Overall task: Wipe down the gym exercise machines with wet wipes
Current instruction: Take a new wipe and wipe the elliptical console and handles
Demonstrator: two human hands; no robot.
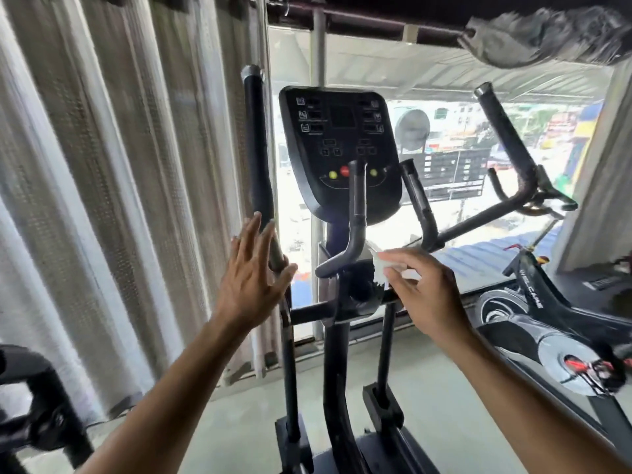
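At far left we see grey pleated curtains [113, 172] covering the wall, and below them a black machine part [37, 405] cut off by the frame edge, too partial for us to identify. Moving right, the left hand [251, 278] is raised with fingers straight and spread, gripping nothing; its fingertips overlap the tall left handlebar [260, 159] of the elliptical machine [337, 354], though we cannot tell whether they touch the bar or sit just in front of it. At centre stands the machine's black console [342, 145], upright, with one red and two yellow buttons near its lower edge; its small icons are too blurred for us to read. In front of the console a short curved inner grip [355, 220] rises from the central post. Just right of that post, the right hand [427, 295] pinches a white wet wipe [383, 266] between thumb and curled fingers. The wipe looks crumpled and ragged-edged, held against the hub where the grips join the post; most of it is hidden behind the fingers. Farther right we see the right handlebar [506, 138] angled outward, and beyond it a spin bike [547, 336], cut off at the right edge. The window [461, 83] behind is overexposed, so the street outside is hard to make out.
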